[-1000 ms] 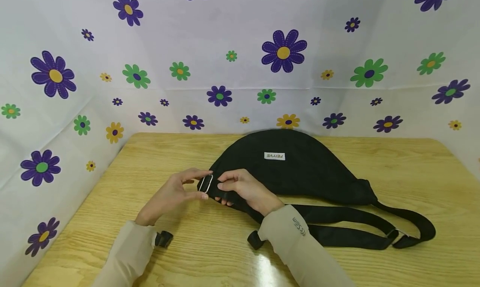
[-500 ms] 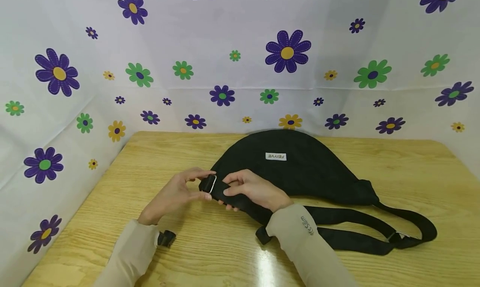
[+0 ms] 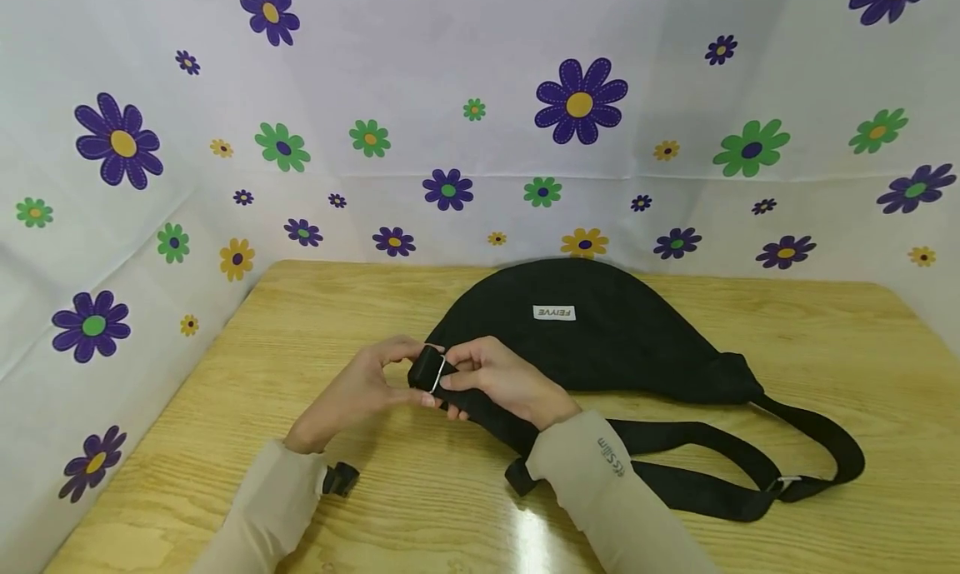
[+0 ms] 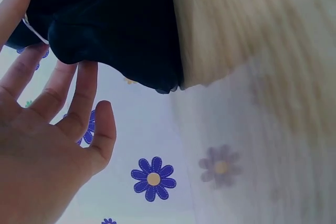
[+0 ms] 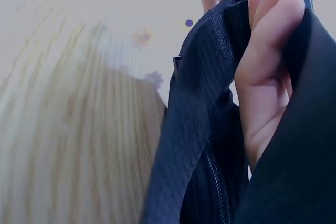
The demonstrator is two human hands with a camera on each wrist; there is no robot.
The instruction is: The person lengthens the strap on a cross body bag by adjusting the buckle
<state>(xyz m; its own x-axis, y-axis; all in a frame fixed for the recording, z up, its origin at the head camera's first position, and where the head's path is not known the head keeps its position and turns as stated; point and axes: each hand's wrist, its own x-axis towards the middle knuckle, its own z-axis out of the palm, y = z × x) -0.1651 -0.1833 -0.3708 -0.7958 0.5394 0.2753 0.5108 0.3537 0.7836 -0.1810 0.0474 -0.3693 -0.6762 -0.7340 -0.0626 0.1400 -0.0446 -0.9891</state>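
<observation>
A black crossbody bag (image 3: 600,341) with a small white label lies on the table, its curved side toward the back. At its left end my left hand (image 3: 367,391) holds a metal slide buckle (image 3: 438,374) with looped webbing, thumb below and fingers above. Close beside it, my right hand (image 3: 506,378) pinches the black strap (image 3: 495,416) between thumb and fingers, its thumb right at the buckle. In the right wrist view the strap (image 5: 184,114) runs past the curled right fingers (image 5: 268,40), with a zipper (image 5: 215,182) behind it.
The wooden table (image 3: 330,307) backs onto a white flower-print cloth (image 3: 337,74). On the right, the rest of the bag's strap (image 3: 840,441) lies in loops with a second metal buckle (image 3: 783,484). Small black devices sit at both sleeve cuffs (image 3: 288,482).
Both hands have shifted slightly right with the bag's left end. The metal buckle has moved along the webbing toward the right hand, leaving a larger strap loop on its left.
</observation>
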